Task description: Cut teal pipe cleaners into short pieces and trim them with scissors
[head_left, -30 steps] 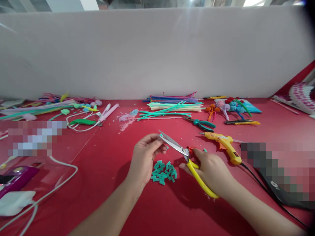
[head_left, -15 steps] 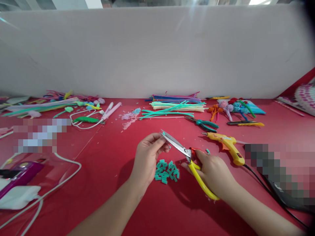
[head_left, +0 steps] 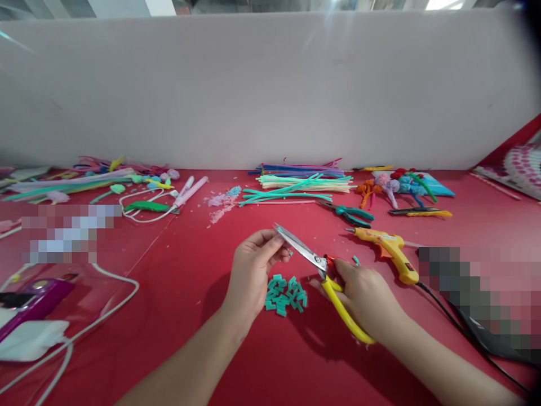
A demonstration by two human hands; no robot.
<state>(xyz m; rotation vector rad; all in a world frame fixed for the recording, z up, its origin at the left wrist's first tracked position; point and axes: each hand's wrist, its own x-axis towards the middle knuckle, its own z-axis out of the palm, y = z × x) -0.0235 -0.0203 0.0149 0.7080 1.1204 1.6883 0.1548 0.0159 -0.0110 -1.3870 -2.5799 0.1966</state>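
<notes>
My left hand (head_left: 249, 270) is closed in a pinch, thumb against fingers, on a tiny teal pipe cleaner piece (head_left: 279, 230) at the scissors' tips; fingertips hide most of it. The fingers of my right hand (head_left: 369, 296) are in the handles of a pair of scissors (head_left: 301, 247) with yellow and red grips. Its blades point up and left, nearly together, reaching my left thumb. Below the blades, on the red table (head_left: 177, 338), lies a heap of short teal pieces (head_left: 283, 295). One loose teal piece (head_left: 356, 260) rests beyond my right hand.
Bundled pipe cleaners (head_left: 302, 183) lie against the white partition (head_left: 270, 90). Teal-handled pliers (head_left: 353, 214), a utility knife (head_left: 418, 212) and a yellow glue gun (head_left: 391, 248) are at right. At left are a pink straightener (head_left: 190, 193) and white cables (head_left: 122, 280).
The scissor blades have drawn slightly closer together around the teal piece at my left fingertips. Both hands stay in nearly the same place, and the heap looks the same.
</notes>
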